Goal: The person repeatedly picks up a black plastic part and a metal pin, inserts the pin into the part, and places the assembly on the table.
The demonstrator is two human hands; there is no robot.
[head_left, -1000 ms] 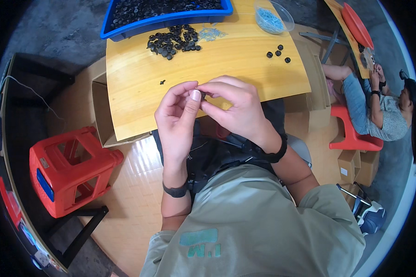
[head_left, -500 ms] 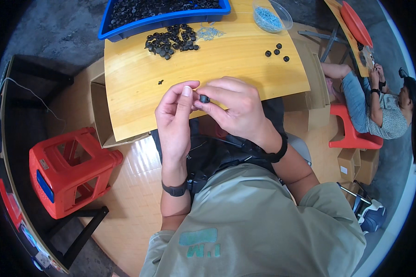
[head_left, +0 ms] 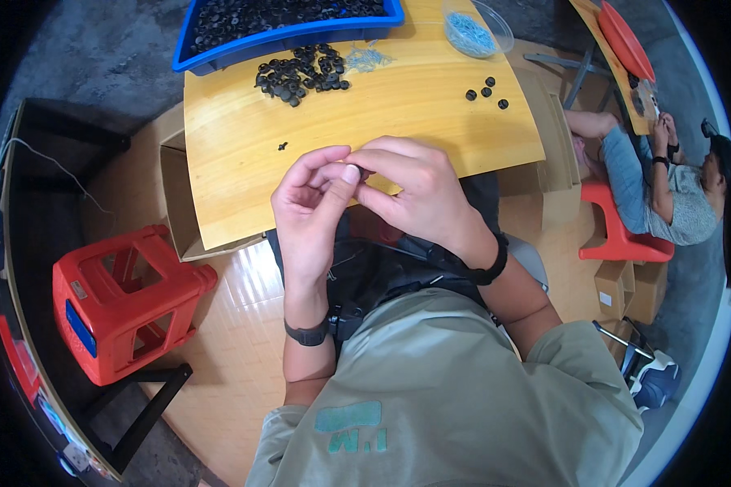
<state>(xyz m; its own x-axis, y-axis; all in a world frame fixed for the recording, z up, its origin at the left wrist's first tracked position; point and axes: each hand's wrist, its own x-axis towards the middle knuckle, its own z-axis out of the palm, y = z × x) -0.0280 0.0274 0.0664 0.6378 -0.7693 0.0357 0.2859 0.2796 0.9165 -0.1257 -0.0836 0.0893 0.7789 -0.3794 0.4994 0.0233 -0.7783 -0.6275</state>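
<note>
Above the table's near edge, my two hands meet fingertip to fingertip around a small round black plastic part [head_left: 361, 173]. My right hand [head_left: 421, 191] pinches it between thumb and fingers. The thumb of my left hand [head_left: 310, 211] presses over it, the left fingers curled behind, so most of the part is hidden. A tiny black piece [head_left: 283, 146] lies on the yellow table [head_left: 235, 162], just beyond my left hand. Farther off is a heap of loose black parts [head_left: 300, 75], beside thin silvery pins [head_left: 369, 58]. Several round black parts [head_left: 486, 92] sit apart at the right.
A blue bin [head_left: 292, 34] full of black parts stands at the table's far edge, a clear bowl [head_left: 473, 36] of pins to its right. Red stool [head_left: 126, 300] at left; open cardboard boxes [head_left: 179, 195] flank the table. Another person [head_left: 666, 178] sits working at right.
My left thumb has moved right and onto the black part, covering most of it. The right hand stays nearly in place, and the things on the table have not moved.
</note>
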